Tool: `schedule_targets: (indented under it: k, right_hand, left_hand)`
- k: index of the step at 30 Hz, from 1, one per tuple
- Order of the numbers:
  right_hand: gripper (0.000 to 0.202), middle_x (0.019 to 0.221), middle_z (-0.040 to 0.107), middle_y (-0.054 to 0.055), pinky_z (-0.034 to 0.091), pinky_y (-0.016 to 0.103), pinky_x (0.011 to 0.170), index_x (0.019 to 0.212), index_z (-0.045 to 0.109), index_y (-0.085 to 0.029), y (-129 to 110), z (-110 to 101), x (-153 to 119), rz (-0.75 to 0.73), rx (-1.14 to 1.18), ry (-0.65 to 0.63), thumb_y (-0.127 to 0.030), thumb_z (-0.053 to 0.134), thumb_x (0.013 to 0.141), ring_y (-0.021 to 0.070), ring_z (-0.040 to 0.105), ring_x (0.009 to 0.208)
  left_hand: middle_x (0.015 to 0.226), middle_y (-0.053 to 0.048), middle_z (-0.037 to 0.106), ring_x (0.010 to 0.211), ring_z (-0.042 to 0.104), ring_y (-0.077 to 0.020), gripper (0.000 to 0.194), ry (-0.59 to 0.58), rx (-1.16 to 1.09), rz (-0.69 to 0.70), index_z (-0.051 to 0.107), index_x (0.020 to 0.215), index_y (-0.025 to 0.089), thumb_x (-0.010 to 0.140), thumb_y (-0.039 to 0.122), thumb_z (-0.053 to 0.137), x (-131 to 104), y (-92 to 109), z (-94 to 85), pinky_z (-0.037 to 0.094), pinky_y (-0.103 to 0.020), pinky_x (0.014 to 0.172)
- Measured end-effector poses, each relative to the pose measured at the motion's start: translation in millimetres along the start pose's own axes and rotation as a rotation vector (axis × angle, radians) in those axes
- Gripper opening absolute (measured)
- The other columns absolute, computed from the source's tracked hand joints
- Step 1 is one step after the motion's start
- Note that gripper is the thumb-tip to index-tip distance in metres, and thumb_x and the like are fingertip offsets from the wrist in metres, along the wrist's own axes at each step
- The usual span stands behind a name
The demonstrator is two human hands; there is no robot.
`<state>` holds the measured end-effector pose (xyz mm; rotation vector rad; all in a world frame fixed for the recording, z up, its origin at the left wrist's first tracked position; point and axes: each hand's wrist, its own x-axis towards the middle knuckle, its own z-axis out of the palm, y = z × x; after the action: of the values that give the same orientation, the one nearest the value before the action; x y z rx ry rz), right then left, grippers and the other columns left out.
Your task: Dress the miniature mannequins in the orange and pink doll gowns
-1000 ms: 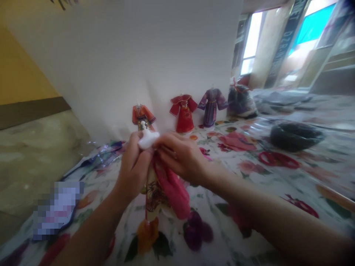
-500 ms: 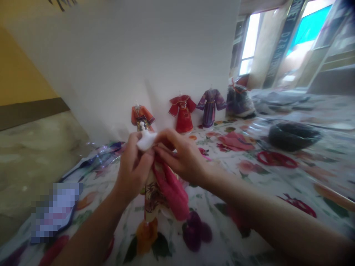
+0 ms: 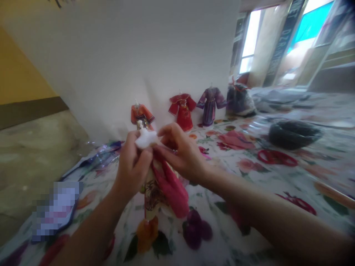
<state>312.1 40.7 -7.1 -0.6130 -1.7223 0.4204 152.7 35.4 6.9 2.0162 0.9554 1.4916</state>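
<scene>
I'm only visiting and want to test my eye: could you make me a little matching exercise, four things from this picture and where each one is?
Things
1. Purple miniature robe
2. Orange miniature robe
3. Pink cloth
4. White torso-shaped piece

Places
A. Farthest left of the small outfits along the white panel
B. Between the left hand and the right hand
C. Just beside the tied bag
D. Below the right hand

Pairs: 1-C, 2-A, 3-D, 4-B
</scene>
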Motion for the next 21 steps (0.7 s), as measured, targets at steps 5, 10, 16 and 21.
schedule_targets:
  k: [5, 10, 16, 21]
  right_hand:
    - [0.02, 0.07, 0.047, -0.007, 0.033, 0.024, 0.055, 0.103, 0.048, -0.021, 6.9, 0.5, 0.3, 0.022, 0.041, 0.025, -0.025, 0.062, 0.089, 0.0086, 0.043, 0.058]
    - [0.019, 0.068, 0.046, -0.007, 0.033, 0.024, 0.054, 0.102, 0.048, -0.02, 10.3, 3.2, 1.4, 0.06, 0.129, 0.008, -0.026, 0.061, 0.09, 0.0089, 0.043, 0.058]
    - [0.019, 0.07, 0.046, -0.007, 0.034, 0.024, 0.054, 0.103, 0.048, -0.02, 10.2, 4.2, 1.4, 0.059, 0.133, -0.003, -0.025, 0.06, 0.09, 0.0086, 0.043, 0.059]
    - [0.019, 0.069, 0.045, -0.007, 0.033, 0.023, 0.053, 0.103, 0.048, -0.019, 9.9, 3.4, 1.3, 0.052, 0.135, 0.008, -0.024, 0.062, 0.089, 0.0077, 0.041, 0.056]
  left_hand:
    - [0.093, -0.001, 0.06, 0.081, 0.056, -0.0168, 0.022, 0.019, -0.002, 0.019, 0.056, 0.111, 0.022, 0.089, 0.023, 0.056, 1.5, -3.7, 0.2, 0.046, -0.028, 0.073]
    - [0.094, 0.0, 0.061, 0.086, 0.057, -0.0181, 0.021, 0.028, 0.031, 0.028, 0.057, 0.11, 0.023, 0.089, 0.024, 0.057, 1.7, -2.0, 0.3, 0.046, -0.03, 0.078]
    - [0.089, -0.001, 0.059, 0.082, 0.056, -0.0189, 0.024, 0.037, 0.005, -0.008, 0.058, 0.11, 0.023, 0.086, 0.025, 0.058, 1.4, 2.4, 1.5, 0.046, -0.032, 0.077]
    - [0.091, -0.001, 0.059, 0.078, 0.056, -0.0178, 0.027, 0.014, -0.047, -0.02, 0.056, 0.111, 0.023, 0.085, 0.025, 0.06, 1.7, 1.9, 2.4, 0.049, -0.031, 0.073]
